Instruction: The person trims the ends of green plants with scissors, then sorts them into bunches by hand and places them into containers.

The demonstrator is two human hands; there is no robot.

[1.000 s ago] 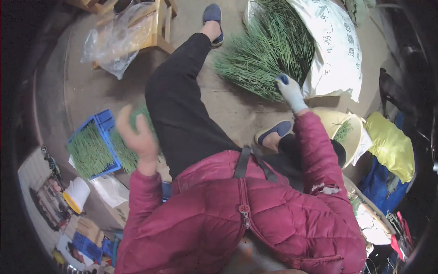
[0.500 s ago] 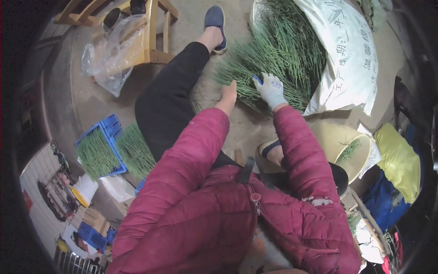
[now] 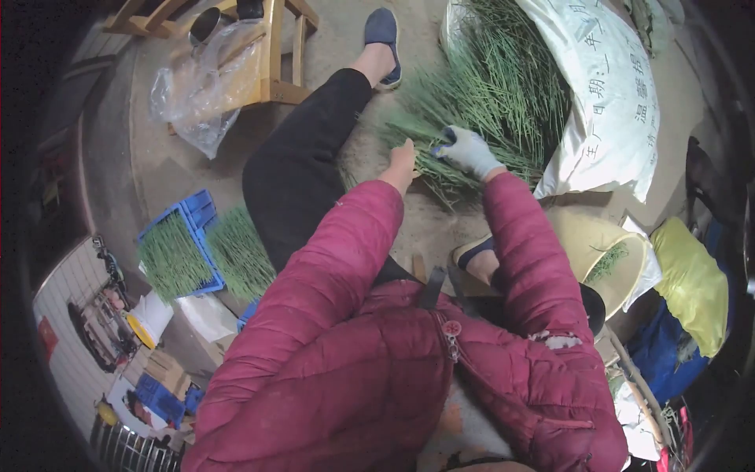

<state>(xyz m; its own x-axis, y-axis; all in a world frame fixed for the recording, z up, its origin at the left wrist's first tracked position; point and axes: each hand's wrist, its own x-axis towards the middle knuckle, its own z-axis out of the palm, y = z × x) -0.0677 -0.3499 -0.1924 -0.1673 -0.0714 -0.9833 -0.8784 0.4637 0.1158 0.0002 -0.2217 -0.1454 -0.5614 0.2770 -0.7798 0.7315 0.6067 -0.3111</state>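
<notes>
I see the gloved right hand (image 3: pixel 469 151) pinching green stalks (image 3: pixel 511 79) by the white sack's (image 3: pixel 602 102) mouth—print reads "日期"—the left hand (image 3: pixel 403 163) curled, its grip unclear; open floor (image 3: pixel 425 224) lies below.

The person wears a quilted magenta jacket (image 3: pixel 338 370) (its right sleeve (image 3: pixel 528 236) bears a ragged white patch (image 3: pixel 560 341)), black trousers (image 3: pixel 295 169), 2 dark-blue shoes (image 3: pixel 382 30) and 1 white-and-blue glove (image 3: pixel 472 153).
</notes>
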